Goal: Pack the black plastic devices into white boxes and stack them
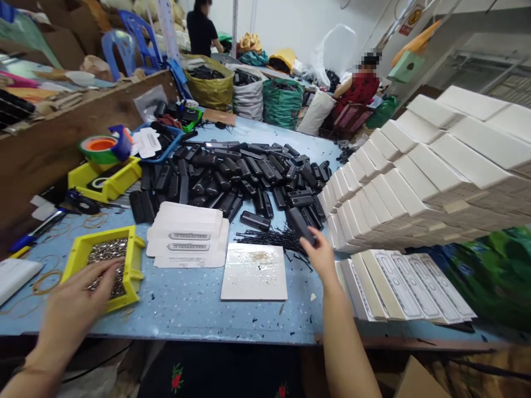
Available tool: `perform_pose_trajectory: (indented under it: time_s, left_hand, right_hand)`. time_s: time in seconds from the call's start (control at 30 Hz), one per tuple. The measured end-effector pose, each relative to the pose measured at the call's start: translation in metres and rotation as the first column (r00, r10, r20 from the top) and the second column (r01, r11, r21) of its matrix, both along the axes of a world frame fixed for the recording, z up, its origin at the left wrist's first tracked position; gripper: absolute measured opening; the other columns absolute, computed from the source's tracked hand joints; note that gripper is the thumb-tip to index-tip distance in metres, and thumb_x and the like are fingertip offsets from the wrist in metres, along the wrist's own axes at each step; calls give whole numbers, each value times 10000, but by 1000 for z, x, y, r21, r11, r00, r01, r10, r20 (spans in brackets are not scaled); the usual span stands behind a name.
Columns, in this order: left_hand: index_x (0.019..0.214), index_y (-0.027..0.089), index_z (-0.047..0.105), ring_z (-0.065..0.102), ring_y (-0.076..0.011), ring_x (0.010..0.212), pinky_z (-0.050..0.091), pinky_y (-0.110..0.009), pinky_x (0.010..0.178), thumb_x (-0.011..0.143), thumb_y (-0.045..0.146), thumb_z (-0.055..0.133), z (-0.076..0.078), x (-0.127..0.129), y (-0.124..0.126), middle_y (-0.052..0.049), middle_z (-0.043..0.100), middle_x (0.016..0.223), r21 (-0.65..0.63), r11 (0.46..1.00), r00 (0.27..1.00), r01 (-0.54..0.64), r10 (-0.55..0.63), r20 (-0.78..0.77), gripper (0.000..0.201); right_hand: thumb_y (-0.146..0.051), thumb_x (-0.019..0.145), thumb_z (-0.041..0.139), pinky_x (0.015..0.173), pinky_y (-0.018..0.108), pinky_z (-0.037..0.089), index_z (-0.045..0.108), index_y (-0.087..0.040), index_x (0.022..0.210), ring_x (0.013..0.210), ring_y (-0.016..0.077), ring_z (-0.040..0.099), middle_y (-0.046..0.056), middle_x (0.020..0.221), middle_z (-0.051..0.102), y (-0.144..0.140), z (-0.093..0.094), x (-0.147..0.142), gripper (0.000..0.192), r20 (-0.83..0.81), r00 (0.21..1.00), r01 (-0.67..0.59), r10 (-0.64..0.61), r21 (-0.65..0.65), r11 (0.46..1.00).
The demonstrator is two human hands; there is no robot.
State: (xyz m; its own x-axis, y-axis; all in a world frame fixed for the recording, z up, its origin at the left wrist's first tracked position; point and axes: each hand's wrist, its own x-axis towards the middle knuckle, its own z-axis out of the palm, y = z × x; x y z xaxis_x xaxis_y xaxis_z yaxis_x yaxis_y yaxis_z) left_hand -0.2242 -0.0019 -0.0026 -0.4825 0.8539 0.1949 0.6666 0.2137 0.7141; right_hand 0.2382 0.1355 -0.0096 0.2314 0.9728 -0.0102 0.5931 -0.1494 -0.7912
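Note:
My left hand (85, 293) reaches into a yellow bin (135, 265) of small shiny metal pieces (108, 250). Its fingers are pinched together, and what they hold, if anything, is hidden. On the other side, my right hand (321, 257) grips a black oblong plastic case (297, 222) at the near edge of a large pile of similar black cases (249, 174). Just left of that hand lies a bundle of thin black rods (265, 237). A white board (254, 282) with a shiny, speckled surface lies flat between my hands.
Printed white cards (186, 226) are stacked left of centre. Many white boxes (398, 182) rise in a tall stack at the right, with a row of printed boxes (406, 282) before it. Rolls of tape (99, 145) sit at the left. Two people work behind, near filled sacks (209, 88).

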Motion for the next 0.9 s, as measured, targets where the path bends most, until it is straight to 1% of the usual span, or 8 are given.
perform_pose_trajectory:
  time_s: [0.07,0.13,0.17,0.23,0.3,0.43,0.57,0.9]
  left_hand:
    - [856,259,740,660,-268,878,492,-496,916,665,542,695,1,44,2,-10,737,892,-113,993,959,21,12,282,345]
    - [780,188,749,658,-246,686,558,-436,736,592,555,750,-3,96,6,-70,729,767,-184,950,776,251,-84,626,413]
    - [776,174,754,657,-229,670,564,-401,709,606,546,752,-6,121,9,-87,731,779,-157,924,660,349,-123,741,409]
    - [802,179,767,647,-189,669,563,-333,679,624,490,771,-12,162,12,-88,734,820,-70,904,504,421,-168,847,359]
    - [796,185,769,631,-149,662,550,-271,652,623,423,800,-16,187,13,-69,724,793,-18,909,393,417,-162,905,296]
    - [731,161,732,612,-109,644,526,-213,612,590,345,844,-15,198,13,-39,694,749,-15,934,194,356,-59,979,258]
    - [685,147,675,627,-111,678,527,-217,644,562,303,866,-10,198,14,-30,688,768,-7,955,87,297,-20,996,276]
    - [713,143,638,587,-82,642,505,-201,646,559,261,866,-9,222,10,14,623,702,21,956,26,293,-29,999,300]
  right_hand:
    - [-423,666,667,849,255,506,601,-112,1102,926,118,598,95,1063,617,-37,-3,-24,540,-374,916,-154,147,13,988]
    - [-440,670,661,813,273,518,567,-126,1001,851,111,605,61,942,621,-67,-1,-57,465,-683,709,-207,175,36,978]
    - [-446,690,635,803,288,524,532,-136,964,818,107,606,42,894,609,-77,3,-74,426,-784,600,-182,159,60,982]
    - [-445,718,585,772,302,534,448,-156,907,731,84,592,-4,794,560,-89,12,-103,372,-901,411,-62,138,123,990]
    - [-433,732,549,710,266,529,376,-166,875,634,46,542,-43,702,482,-91,22,-123,349,-943,308,97,129,166,981]
    - [-438,733,495,636,211,496,315,-171,875,576,15,468,-58,658,407,-87,31,-134,352,-953,292,207,77,142,968]
    - [-455,723,485,637,211,489,304,-167,879,581,9,454,-57,665,399,-87,27,-132,375,-957,290,195,17,77,978]
    - [-463,731,467,640,204,480,301,-176,892,587,13,438,-54,666,372,-85,24,-130,368,-968,248,318,-41,41,947]
